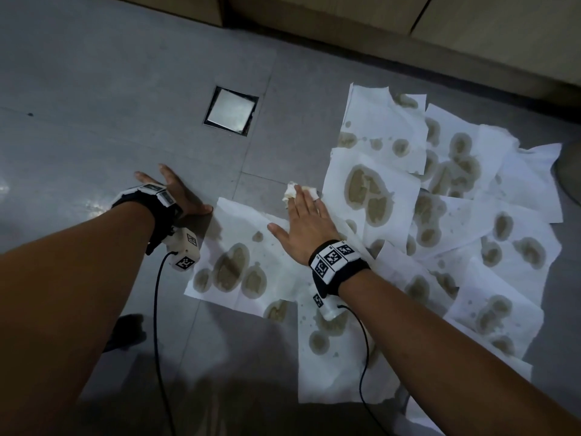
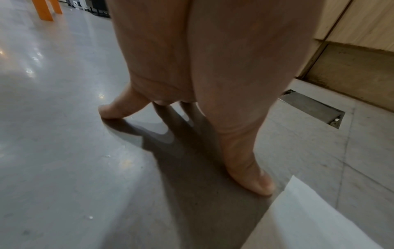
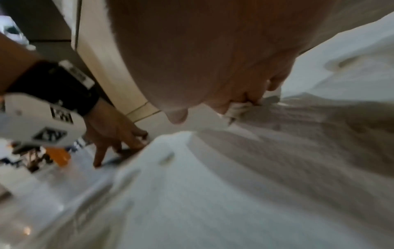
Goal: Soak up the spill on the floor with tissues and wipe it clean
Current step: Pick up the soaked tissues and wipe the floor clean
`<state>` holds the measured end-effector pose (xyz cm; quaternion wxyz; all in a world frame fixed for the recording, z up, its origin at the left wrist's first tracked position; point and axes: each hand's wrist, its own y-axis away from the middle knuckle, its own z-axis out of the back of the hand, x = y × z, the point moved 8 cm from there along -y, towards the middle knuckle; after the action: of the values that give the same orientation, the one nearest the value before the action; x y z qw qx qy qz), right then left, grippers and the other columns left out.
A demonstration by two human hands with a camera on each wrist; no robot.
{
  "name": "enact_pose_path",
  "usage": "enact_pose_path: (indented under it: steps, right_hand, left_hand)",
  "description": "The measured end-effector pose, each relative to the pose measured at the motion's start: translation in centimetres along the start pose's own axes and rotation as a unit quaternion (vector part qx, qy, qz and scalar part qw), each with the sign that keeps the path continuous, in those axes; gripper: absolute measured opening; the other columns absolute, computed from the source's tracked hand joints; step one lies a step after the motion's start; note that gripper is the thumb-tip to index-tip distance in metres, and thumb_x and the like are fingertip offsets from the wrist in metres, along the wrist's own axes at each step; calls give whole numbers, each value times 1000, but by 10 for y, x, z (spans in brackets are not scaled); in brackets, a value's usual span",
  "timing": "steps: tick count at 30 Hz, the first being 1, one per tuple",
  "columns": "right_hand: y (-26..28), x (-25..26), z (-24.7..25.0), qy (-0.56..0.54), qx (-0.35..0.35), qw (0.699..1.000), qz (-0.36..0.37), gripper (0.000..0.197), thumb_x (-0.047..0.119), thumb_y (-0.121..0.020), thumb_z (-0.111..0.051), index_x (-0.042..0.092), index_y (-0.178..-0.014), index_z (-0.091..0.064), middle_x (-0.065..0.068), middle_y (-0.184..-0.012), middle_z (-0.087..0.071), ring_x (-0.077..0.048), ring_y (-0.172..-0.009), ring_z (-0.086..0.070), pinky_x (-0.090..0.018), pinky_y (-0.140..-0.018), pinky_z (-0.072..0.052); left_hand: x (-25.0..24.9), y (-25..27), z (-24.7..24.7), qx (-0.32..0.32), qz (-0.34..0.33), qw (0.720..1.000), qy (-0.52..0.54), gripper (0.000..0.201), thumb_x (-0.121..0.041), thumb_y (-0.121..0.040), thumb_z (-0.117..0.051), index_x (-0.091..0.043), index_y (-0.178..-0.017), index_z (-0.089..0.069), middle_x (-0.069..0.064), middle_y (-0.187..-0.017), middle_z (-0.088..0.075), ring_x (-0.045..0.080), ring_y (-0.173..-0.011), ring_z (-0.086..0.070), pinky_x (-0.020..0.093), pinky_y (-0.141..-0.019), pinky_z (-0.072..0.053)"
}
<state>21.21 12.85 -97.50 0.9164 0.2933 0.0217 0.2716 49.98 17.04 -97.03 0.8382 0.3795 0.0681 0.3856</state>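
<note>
Several white tissue sheets (image 1: 386,171) lie overlapping on the grey floor (image 1: 94,89), blotched with brown wet patches (image 1: 369,196). My right hand (image 1: 303,218) lies at their left edge and its fingers curl over a crumpled tissue wad (image 1: 290,191), holding it down on the floor. In the right wrist view that hand (image 3: 202,59) grips the wad (image 3: 238,107) above a spread sheet (image 3: 213,185). My left hand (image 1: 177,196) is planted on bare floor, fingers spread, just left of the nearest sheet (image 1: 239,262). In the left wrist view its fingers (image 2: 249,176) touch the floor beside the sheet's corner (image 2: 309,219).
A square metal floor cover (image 1: 231,110) is set in the tiles beyond my left hand. Wooden cabinet fronts (image 1: 345,23) run along the far side. A grey round object (image 1: 570,174) sits at the right edge. Orange legs (image 2: 45,10) stand further off.
</note>
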Motion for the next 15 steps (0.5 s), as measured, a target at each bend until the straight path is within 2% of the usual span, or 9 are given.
enact_pose_path:
  steps: [7,12,15]
  right_hand:
    - [6,-4,-4,13,12,999,-33,89,68,-96,-9,5,-156,5,-15,-162,23,-28,-151,16,-44,-123,6]
    - [5,38,-4,-8,-10,998,57,90,72,-94,-7,8,-157,6,-12,-161,23,-26,-150,19,-44,-123,7]
    - [8,47,-17,-2,3,999,46,95,75,-92,-14,9,-157,7,-12,-161,26,-27,-150,22,-43,-123,8]
  left_hand:
    - [0,-5,-3,1,7,1000,19,145,-75,-63,-76,-19,-156,20,27,-159,23,54,-147,-3,61,-118,-12]
    - [1,-6,-3,-3,6,1000,3,143,-76,-65,-73,-19,-156,20,27,-160,20,53,-147,-4,60,-118,-12]
    - [3,-12,-3,-10,4,1000,-7,148,-83,-58,-71,-20,-155,21,28,-160,20,54,-147,-5,61,-118,-13]
